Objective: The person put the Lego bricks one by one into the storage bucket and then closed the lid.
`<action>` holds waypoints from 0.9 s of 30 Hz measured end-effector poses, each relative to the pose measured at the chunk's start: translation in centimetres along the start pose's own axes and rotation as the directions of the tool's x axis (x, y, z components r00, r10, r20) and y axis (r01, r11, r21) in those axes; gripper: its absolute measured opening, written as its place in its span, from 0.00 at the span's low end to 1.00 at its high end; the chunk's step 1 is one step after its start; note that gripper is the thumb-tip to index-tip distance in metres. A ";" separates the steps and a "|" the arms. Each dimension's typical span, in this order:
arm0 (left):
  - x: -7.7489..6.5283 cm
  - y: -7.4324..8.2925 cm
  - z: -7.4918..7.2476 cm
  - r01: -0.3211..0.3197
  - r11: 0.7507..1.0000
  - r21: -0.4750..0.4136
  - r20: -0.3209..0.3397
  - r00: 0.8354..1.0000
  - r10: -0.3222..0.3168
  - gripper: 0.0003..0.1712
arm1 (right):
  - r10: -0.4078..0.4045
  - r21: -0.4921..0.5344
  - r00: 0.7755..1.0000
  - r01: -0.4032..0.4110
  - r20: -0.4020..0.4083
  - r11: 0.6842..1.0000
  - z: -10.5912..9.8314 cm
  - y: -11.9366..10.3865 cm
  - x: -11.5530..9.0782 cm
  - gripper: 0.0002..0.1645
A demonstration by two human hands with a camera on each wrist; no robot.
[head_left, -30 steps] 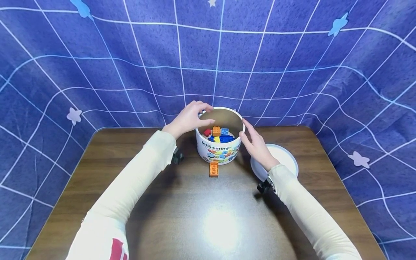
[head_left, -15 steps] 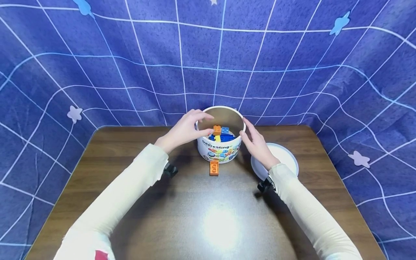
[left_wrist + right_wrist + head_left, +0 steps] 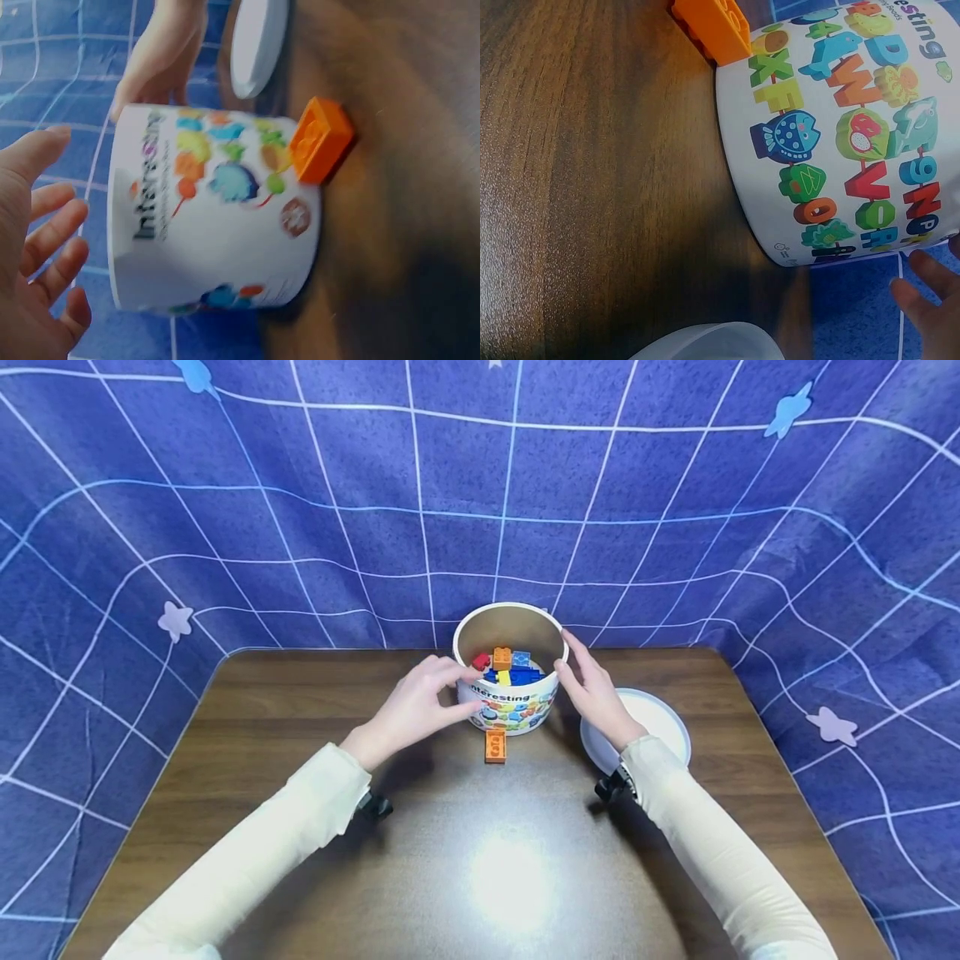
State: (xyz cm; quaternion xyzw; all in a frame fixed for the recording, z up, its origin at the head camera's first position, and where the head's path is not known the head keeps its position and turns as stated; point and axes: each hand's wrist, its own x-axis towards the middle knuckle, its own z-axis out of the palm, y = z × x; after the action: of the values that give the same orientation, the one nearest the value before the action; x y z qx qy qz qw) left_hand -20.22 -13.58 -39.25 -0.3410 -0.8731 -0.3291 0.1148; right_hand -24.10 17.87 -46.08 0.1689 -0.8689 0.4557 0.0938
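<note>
A white printed bucket (image 3: 517, 717) stands upright at the back middle of the table. Inside lie toy bricks: an orange brick (image 3: 502, 658), a red brick (image 3: 481, 661), a dark blue piece (image 3: 527, 675), a yellow piece (image 3: 503, 678) and a light blue one (image 3: 521, 657). My left hand (image 3: 408, 703) is at the bucket's left front, thumb and fingers spread; the left wrist view shows nothing between them. My right hand (image 3: 597, 700) touches the right side at the rim with fairly straight fingers. Another orange brick (image 3: 495, 747) lies studs-down before the bucket.
A round white lid (image 3: 662, 727) lies on the table under the right forearm. Blue gridded cloth (image 3: 480, 552) hangs behind and on both sides of the brown wooden table (image 3: 420, 877). A bright glare spot marks the tabletop near the front.
My left hand has come out from over the bucket's opening, moving down and left, and the red brick shows again. My right hand, the bucket and the loose orange brick have stayed put.
</note>
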 end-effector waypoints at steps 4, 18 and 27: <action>-1.3 0.6 1.4 0.034 0.999 0.003 0.011 0.999 -0.034 0.23 | -0.001 -0.002 1.000 0.001 -0.003 1.000 0.0 0.1 0.0 0.37; -5.5 -0.8 6.5 0.199 0.976 0.085 0.122 0.970 -0.208 0.29 | -0.012 -0.005 1.000 0.012 -0.002 1.000 0.0 0.2 0.0 0.37; -5.8 -1.0 9.7 0.310 0.928 0.205 0.071 0.941 -0.330 0.29 | -0.007 -0.003 1.000 0.007 0.001 1.000 0.1 0.1 0.1 0.37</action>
State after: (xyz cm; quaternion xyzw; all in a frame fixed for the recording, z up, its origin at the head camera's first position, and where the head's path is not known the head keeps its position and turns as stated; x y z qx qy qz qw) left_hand -16.35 -10.81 -49.49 -0.1979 -0.9493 -0.2398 0.0461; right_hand -24.21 17.85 -46.15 0.1721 -0.8691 0.4538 0.0953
